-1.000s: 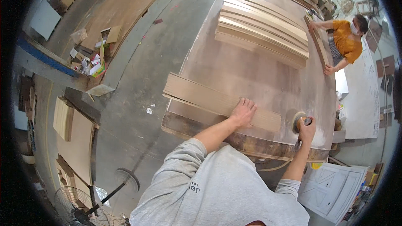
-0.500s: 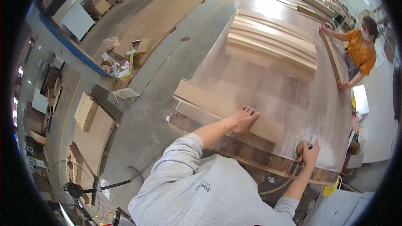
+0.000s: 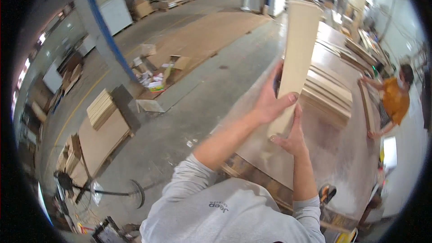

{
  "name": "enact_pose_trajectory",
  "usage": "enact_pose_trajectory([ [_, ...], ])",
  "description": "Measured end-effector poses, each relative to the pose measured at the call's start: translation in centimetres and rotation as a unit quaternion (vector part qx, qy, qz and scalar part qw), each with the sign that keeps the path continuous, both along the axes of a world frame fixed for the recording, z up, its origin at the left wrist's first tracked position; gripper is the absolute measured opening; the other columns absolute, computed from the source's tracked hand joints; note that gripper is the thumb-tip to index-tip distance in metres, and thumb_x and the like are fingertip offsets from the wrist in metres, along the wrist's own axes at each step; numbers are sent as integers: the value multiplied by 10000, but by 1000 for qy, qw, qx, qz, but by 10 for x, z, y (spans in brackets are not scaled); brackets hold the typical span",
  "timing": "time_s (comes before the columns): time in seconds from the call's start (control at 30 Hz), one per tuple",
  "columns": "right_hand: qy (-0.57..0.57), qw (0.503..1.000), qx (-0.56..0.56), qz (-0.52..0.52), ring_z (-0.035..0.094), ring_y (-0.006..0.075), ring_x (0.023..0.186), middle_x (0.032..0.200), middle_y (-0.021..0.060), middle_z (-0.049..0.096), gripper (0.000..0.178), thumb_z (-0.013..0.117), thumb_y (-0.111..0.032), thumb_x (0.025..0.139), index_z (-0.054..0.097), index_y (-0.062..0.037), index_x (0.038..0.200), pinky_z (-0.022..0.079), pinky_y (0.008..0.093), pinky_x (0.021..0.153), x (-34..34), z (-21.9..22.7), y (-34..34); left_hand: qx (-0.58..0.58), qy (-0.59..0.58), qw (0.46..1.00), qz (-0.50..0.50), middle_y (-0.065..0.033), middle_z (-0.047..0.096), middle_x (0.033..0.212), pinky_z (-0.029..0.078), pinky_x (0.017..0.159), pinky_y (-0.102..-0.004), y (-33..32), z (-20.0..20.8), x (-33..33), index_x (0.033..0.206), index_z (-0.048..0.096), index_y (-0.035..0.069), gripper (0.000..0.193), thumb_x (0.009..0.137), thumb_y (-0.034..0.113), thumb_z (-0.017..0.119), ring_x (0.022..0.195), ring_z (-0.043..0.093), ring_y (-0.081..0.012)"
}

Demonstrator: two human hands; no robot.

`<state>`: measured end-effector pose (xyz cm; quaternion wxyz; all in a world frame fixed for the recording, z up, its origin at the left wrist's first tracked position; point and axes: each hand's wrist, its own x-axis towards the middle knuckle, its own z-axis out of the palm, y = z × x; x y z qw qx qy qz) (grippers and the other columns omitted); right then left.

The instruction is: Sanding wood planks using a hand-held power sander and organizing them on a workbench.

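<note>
A long pale wooden board (image 3: 300, 45) stands raised and tilted in front of me, above the worktable (image 3: 348, 166). My left hand (image 3: 271, 101) is wrapped round its lower half, the thumb across the near face and the fingers mostly hidden behind. Lower down, my right hand (image 3: 294, 137) grips the board near its bottom end, thumb and fingers on either side. A sander (image 3: 327, 194) sits by itself on the table's near edge, to the right of my right forearm. Behind the raised board, partly covered by it, lies a stack of similar boards (image 3: 330, 96).
Across the table at the right, a person in an orange top (image 3: 396, 101) handles a long board (image 3: 366, 103). More strips lie at the table's far end. Left on the floor are a board pile (image 3: 101, 108), a fan (image 3: 65, 181) and scrap boxes (image 3: 155, 78).
The board that lay under my left hand is now lifted off the table and upright. My right hand has let go of the sander and taken hold of the board. My view has shifted.
</note>
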<state>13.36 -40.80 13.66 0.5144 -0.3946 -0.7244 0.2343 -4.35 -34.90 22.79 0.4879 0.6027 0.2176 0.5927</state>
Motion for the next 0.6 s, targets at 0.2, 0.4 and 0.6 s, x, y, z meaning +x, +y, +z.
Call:
enact_pose_trajectory([
  [0.2, -89, 990, -107, 30, 465, 384, 1389, 1487, 194, 466, 1169, 907, -284, 654, 307, -50, 1629, 420, 472, 1153, -23, 7, -1, -205, -200, 958, 6, -86, 595, 1395, 426, 1128, -384, -4, -116, -29, 1523, 454, -26, 630, 1084, 413, 561, 1301, 520, -187],
  [0.4, -283, 952, -118, -21, 478, 384, 1330, 1415, 178, 542, 1100, 938, -313, 650, 407, -117, 1594, 378, 507, 1129, -7, -92, -23, -349, 39, 936, -31, -58, 663, 1354, 478, 1068, -353, -44, -210, -107, 1416, 621, 31, 655, 1058, 576, 558, 1223, 605, -168],
  [0.6, -471, 855, -213, -42, 501, 372, 1283, 1382, 151, 550, 1086, 901, -321, 662, 403, -178, 1616, 410, 487, 1084, 12, -149, -46, -395, 278, 874, 58, -39, 783, 994, 574, 767, -345, -81, -229, -177, 1207, 757, 52, 386, 1019, 382, 690, 813, 707, -134],
])
